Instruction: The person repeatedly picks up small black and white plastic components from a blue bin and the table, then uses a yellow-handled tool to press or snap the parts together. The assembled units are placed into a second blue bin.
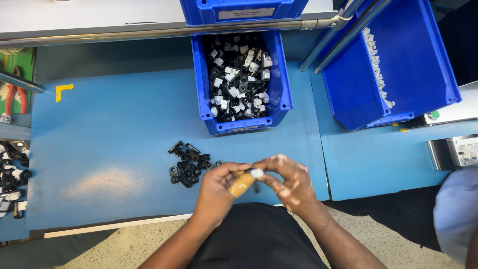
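Head view, hands: left hand [219,187] and right hand [289,182] are closed together on a small white clip [257,173], pinched at the fingertips above the tabletop [114,149] edge.
Handling: judged light, stiff and easily dropped; its exact shape cannot be made out.
Surface: blue mat, loose black parts [188,164] just beside the left hand.
Room: blue bin [204,89] of mixed parts behind; a second tilted bin [358,94] at right.

Bench [124,149] cover: smooth matt blue mat, faint sheen near front edge. Bins [201,79]: glossy blue plastic. Clips [189,167]: black plastic, semi-gloss. Rail [149,34] along back edge: brushed metal. Floor [149,239]: speckled, rough-looking.
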